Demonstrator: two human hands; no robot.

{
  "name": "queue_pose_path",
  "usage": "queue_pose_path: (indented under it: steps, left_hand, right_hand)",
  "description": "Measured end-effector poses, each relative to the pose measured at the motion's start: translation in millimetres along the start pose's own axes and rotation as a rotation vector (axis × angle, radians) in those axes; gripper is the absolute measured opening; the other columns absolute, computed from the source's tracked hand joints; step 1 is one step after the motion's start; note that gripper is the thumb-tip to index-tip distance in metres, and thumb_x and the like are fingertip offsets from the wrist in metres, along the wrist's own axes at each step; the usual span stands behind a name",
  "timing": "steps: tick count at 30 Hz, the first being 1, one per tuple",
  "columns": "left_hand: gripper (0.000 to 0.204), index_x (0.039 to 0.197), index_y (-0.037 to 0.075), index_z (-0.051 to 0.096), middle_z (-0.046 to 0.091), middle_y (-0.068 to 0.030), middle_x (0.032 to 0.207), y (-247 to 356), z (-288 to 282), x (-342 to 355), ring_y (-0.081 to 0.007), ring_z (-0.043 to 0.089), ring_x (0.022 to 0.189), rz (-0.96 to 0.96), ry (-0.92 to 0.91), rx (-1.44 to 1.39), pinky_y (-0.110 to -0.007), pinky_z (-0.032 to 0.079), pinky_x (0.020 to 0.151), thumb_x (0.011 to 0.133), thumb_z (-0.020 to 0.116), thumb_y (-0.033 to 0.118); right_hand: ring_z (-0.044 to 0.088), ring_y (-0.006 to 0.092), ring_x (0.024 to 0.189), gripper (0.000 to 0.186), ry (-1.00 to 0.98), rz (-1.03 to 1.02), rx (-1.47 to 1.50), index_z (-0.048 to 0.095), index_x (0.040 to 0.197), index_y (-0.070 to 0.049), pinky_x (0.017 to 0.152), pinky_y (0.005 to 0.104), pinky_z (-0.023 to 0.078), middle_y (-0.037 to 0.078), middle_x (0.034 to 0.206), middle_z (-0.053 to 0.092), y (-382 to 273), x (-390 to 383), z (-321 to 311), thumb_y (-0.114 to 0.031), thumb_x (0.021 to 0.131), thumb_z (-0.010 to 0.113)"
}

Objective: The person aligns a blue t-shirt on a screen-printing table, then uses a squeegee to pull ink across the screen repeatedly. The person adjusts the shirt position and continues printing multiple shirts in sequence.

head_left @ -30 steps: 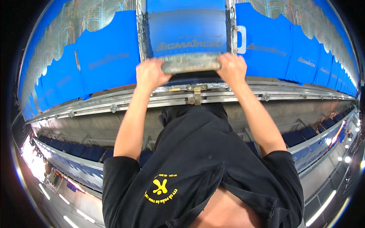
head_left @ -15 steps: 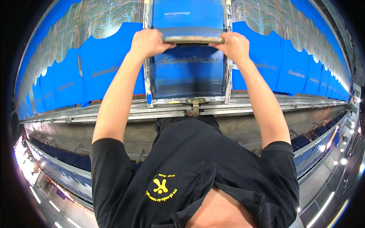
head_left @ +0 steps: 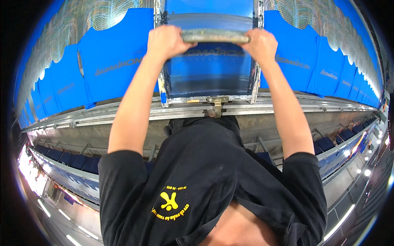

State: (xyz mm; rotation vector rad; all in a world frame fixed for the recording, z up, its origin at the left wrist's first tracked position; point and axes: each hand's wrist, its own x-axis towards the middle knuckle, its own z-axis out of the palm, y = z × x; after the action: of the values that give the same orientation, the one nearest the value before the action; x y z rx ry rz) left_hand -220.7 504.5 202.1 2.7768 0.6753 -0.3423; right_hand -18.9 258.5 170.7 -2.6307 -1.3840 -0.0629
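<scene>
Both my hands grip the ends of a squeegee [head_left: 215,36], a long bar lying crosswise inside a printing screen [head_left: 256,78]. My left hand [head_left: 166,43] wraps its left end, and my right hand [head_left: 262,44] wraps the right end. The screen has a worn, ink-stained metal frame, and blue shows through its mesh. Dark ink streaks the mesh behind the bar and near the frame's closest side. Under the screen, a dark printed design is visible. The squeegee's lower edge is hidden beneath the bar.
Blue fabric pieces [head_left: 111,57] with dark prints lie in a row on both sides of the screen. A metal rail [head_left: 135,112] runs along the near table edge, where a small bracket [head_left: 215,107] meets the frame. Behind me stands another long table with dark pieces [head_left: 324,143].
The squeegee has come slightly toward me within the screen, with both hands still on it. A wider dark ink band shows behind it. The whole view has shifted a little.
</scene>
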Motion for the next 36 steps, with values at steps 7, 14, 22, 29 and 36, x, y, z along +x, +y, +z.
queue_pose_path:
  steps: [7,14,22,29,36]
  left_hand:
    - [0.056,0.097,0.01,0.083,0.078,-0.0128,0.094,37,48,-133,-0.0351,0.075,0.093,0.031,0.016,-0.056,-0.048,0.06,0.082,0.07,0.091,0.058]
    - [0.059,0.111,0.008,0.079,0.073,-0.014,0.118,50,43,-162,-0.0345,0.067,0.119,0.088,0.0,0.117,-0.05,0.05,0.102,0.074,0.091,0.053]
    - [0.049,0.122,0.013,0.075,0.075,-0.0062,0.115,84,83,-177,-0.0285,0.069,0.115,0.293,0.073,-0.055,-0.045,0.05,0.102,0.074,0.081,0.018]
    - [0.057,0.129,0.013,0.074,0.075,-0.0042,0.128,-6,51,-208,-0.0252,0.066,0.125,0.329,0.194,-0.201,-0.043,0.048,0.109,0.072,0.077,0.01]
    - [0.05,0.121,0.014,0.077,0.076,-0.0024,0.126,-187,23,-256,-0.0261,0.069,0.118,0.23,0.204,-0.177,-0.043,0.054,0.101,0.071,0.078,0.011]
  right_hand:
    - [0.068,0.0249,0.081,0.039,0.04,-0.022,0.137,0.071,0.076,-0.015,0.07,0.0425,0.049,0.003,0.082,0.068,-25,-158,-13,-0.036,0.057,0.097]
    - [0.073,0.0211,0.096,0.037,0.081,0.387,0.814,0.08,0.113,-0.006,0.086,0.0379,0.057,0.011,0.104,0.08,45,-114,6,-0.042,0.103,0.073]
    - [0.067,0.0126,0.087,0.038,0.07,0.884,1.255,0.079,0.118,0.002,0.075,0.0312,0.054,0.008,0.104,0.078,101,-42,91,-0.033,0.102,0.078]
    - [0.065,0.0109,0.098,0.042,0.47,0.547,1.205,0.072,0.136,-0.002,0.086,0.0277,0.053,0.005,0.119,0.076,-3,-20,60,-0.025,0.102,0.078]
    - [0.052,0.0055,0.079,0.031,0.414,0.661,1.293,0.075,0.127,-0.004,0.068,0.0249,0.045,-0.002,0.099,0.069,-223,10,97,-0.025,0.104,0.077]
